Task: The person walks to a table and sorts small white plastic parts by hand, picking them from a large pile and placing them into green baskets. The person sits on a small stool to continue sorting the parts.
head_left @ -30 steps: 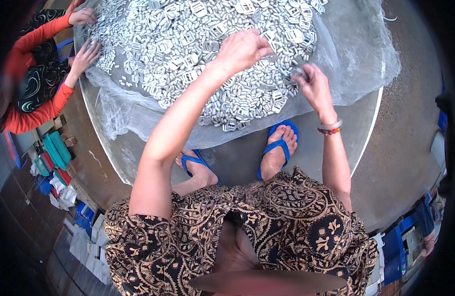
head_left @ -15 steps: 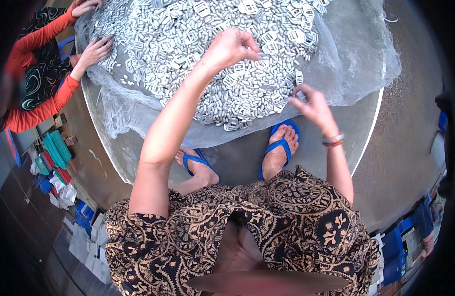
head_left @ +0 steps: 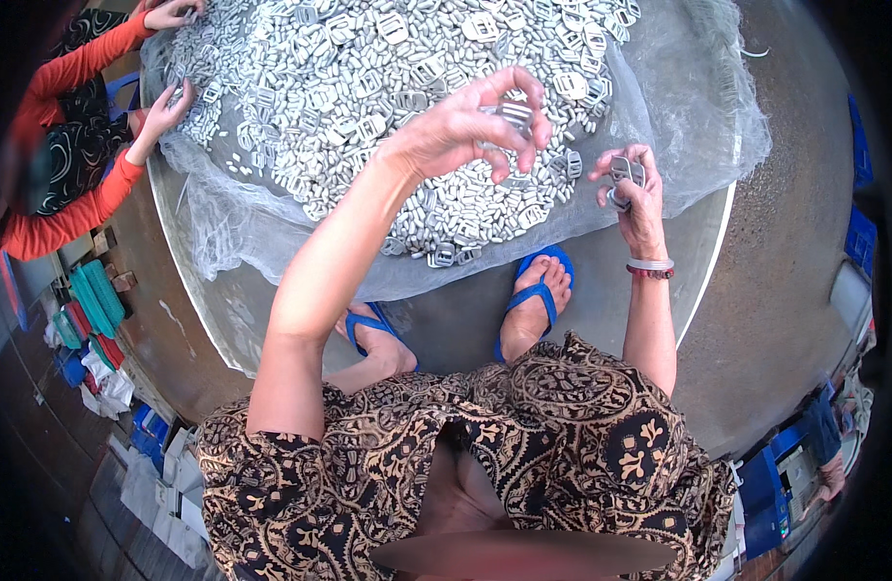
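A wide heap of small grey oblong pellets [head_left: 470,198] with metal strap buckles [head_left: 481,27] mixed through it lies on translucent mesh sheeting [head_left: 678,107]. Over its near right part, my left hand [head_left: 451,131] curls its fingers round a slotted metal buckle [head_left: 512,114]. My right hand [head_left: 642,208] is beyond the heap's right edge, above the mesh. Its bent fingers hold metal buckles [head_left: 622,172]; their exact number is partly hidden. Another buckle [head_left: 567,163] lies at the heap's edge between my hands.
At the left, a co-worker in orange sleeves [head_left: 88,198] has a hand [head_left: 165,111] at the heap's edge. My feet in blue flip-flops [head_left: 543,290] are at the near edge of the mesh. Green trays [head_left: 97,295] lie at far left; blue crates [head_left: 860,237] stand at far right.
My left hand has shifted right and a little nearer, its pinch now widened round a buckle. My right hand has turned palm up, showing buckles. The co-worker's nearer hand has moved left.
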`<state>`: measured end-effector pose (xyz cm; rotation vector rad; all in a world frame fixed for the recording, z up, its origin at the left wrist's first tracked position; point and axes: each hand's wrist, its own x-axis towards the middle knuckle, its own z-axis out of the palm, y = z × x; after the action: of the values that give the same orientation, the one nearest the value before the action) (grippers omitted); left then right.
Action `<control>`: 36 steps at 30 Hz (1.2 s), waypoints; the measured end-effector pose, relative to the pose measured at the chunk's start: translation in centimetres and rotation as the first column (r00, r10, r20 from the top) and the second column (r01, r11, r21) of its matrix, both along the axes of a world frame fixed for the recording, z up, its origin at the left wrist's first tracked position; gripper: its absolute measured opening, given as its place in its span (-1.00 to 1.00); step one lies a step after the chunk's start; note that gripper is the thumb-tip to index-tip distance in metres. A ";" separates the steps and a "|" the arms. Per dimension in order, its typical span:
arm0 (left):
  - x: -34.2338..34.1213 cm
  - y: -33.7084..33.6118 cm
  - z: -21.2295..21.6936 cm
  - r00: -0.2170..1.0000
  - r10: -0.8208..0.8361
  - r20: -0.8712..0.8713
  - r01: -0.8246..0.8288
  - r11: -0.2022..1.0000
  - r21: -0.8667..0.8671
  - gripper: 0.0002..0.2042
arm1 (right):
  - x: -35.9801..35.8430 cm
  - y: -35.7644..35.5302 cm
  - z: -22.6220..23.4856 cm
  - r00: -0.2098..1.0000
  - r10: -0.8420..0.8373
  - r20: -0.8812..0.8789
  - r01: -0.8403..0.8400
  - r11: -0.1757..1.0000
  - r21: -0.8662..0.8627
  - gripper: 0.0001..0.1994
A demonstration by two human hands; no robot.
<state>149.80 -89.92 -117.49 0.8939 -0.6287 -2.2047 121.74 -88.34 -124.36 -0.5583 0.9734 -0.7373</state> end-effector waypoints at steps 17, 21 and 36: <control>0.2 2.7 -3.7 0.963 0.088 0.253 -0.112 0.991 0.079 -0.88 | 2.4 0.7 -1.1 0.993 0.116 0.007 -0.116 0.991 0.069 -0.89; 1.3 1.6 -2.6 0.959 0.153 0.237 -0.178 0.980 0.087 -0.91 | 1.3 0.1 0.7 0.978 0.097 0.184 -0.119 0.986 0.112 -0.73; 1.8 2.2 -4.4 0.060 0.412 0.909 0.587 0.722 -0.366 -0.68 | 3.7 2.1 -2.3 0.437 0.144 -0.888 -0.718 0.650 -0.248 -0.81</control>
<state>151.57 -87.73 -121.93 1.9146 -2.0909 -0.6841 125.44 -86.25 -126.67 -1.8264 1.3316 -0.1977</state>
